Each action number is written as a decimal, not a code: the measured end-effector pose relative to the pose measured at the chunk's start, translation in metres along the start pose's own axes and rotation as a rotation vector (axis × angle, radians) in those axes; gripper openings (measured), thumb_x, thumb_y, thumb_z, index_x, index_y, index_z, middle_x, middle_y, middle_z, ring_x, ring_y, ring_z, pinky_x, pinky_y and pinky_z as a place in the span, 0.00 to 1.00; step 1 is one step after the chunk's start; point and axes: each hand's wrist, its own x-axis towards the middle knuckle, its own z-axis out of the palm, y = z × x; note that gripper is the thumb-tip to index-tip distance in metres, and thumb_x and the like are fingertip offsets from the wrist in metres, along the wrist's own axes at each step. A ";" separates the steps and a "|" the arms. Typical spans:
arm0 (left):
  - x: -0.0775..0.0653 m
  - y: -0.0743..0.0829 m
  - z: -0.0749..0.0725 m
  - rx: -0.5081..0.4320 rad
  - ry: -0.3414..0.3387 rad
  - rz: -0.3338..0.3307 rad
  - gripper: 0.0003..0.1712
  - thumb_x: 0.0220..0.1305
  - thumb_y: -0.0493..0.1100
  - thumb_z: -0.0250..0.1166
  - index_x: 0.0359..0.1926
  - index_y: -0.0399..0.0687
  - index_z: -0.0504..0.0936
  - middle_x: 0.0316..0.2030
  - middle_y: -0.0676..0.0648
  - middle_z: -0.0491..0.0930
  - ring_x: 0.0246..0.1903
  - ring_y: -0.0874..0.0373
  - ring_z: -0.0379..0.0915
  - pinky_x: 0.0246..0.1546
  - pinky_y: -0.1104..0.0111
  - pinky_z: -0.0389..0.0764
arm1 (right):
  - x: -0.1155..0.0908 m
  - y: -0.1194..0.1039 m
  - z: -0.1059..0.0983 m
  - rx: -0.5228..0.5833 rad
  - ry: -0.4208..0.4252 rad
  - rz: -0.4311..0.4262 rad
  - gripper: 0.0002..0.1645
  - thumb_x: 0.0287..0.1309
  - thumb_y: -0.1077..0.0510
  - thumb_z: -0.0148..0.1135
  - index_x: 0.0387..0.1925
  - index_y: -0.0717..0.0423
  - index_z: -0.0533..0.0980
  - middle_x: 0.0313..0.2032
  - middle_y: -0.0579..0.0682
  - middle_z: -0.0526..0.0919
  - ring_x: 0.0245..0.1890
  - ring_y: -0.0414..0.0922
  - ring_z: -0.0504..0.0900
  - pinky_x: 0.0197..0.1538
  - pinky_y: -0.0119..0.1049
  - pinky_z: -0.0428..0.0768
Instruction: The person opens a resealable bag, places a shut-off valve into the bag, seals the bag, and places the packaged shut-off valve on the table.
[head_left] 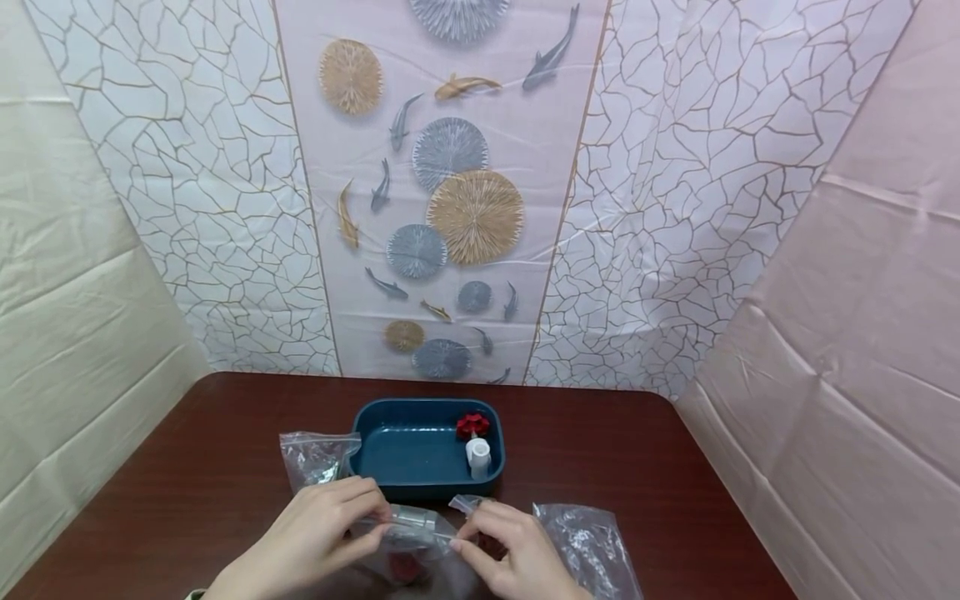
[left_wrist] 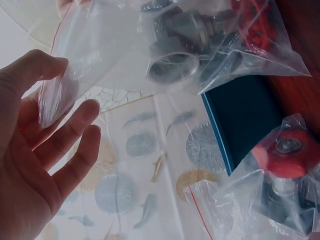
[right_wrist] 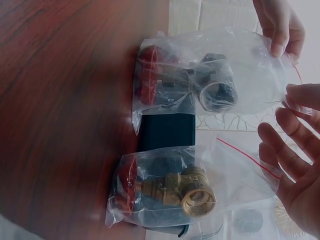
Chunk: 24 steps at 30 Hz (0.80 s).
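Both hands hold the top edge of a clear zip bag (head_left: 420, 525) in front of the tray. My left hand (head_left: 322, 525) pinches its left end between thumb and fingers; my right hand (head_left: 513, 550) pinches the right end. Inside this bag, in the right wrist view, is a grey metal valve (right_wrist: 217, 90) with a red handwheel (right_wrist: 147, 75). Beside my left hand stands another zip bag (head_left: 318, 458), holding a metal valve with a red knob (left_wrist: 287, 157). A third zip bag (head_left: 588, 542) lies by my right hand, with a brass valve (right_wrist: 180, 190) inside.
A dark blue tray (head_left: 405, 408) sits behind the hands on the reddish-brown table (head_left: 600, 450). At its right end is a white valve (head_left: 478, 458) with a red handwheel (head_left: 472, 426). Patterned cloth (head_left: 637, 208) hangs behind the table, and pale cloth (head_left: 840, 333) encloses the sides.
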 end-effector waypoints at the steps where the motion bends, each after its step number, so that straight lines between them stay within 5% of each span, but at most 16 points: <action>1: 0.000 0.000 -0.001 0.002 0.005 0.002 0.14 0.55 0.40 0.73 0.34 0.66 0.78 0.32 0.69 0.73 0.27 0.76 0.67 0.28 0.83 0.69 | 0.000 0.000 0.000 -0.005 0.001 -0.006 0.04 0.67 0.52 0.66 0.34 0.39 0.82 0.33 0.32 0.79 0.30 0.30 0.74 0.29 0.26 0.75; 11: -0.008 -0.006 -0.006 0.007 0.022 -0.012 0.17 0.53 0.38 0.73 0.35 0.67 0.78 0.33 0.69 0.74 0.28 0.77 0.67 0.29 0.84 0.70 | 0.001 0.000 -0.001 -0.033 0.002 0.003 0.05 0.65 0.53 0.68 0.33 0.38 0.82 0.32 0.30 0.78 0.31 0.28 0.73 0.32 0.20 0.72; 24: -0.015 -0.011 -0.011 0.052 0.080 0.015 0.15 0.53 0.39 0.73 0.33 0.66 0.78 0.31 0.68 0.74 0.28 0.77 0.66 0.29 0.83 0.68 | 0.000 0.000 -0.004 0.035 -0.066 0.114 0.06 0.67 0.50 0.66 0.33 0.42 0.83 0.32 0.31 0.78 0.30 0.31 0.74 0.29 0.30 0.77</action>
